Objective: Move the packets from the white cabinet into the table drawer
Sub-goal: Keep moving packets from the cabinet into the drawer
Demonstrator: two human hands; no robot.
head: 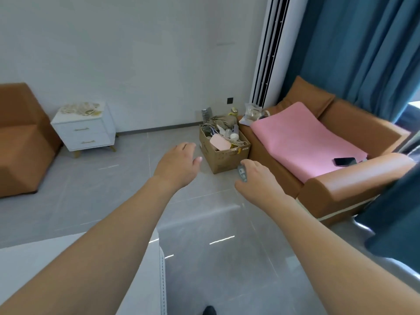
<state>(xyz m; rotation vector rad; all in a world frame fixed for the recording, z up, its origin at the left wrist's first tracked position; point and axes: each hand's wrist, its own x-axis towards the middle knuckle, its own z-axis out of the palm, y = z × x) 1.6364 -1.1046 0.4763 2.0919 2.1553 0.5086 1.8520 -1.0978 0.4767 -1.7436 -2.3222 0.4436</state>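
The packets (80, 109) lie in a loose heap on top of the white cabinet (85, 130), well apart from both hands. The left hand (176, 163) is stretched forward with relaxed fingers and holds nothing. The right hand (256, 178) grips a small grey object (242, 173); what it is I cannot tell. With one hand occupied, I think the heap may slide and packets fall to the floor (127, 189). The table drawer is not visible.
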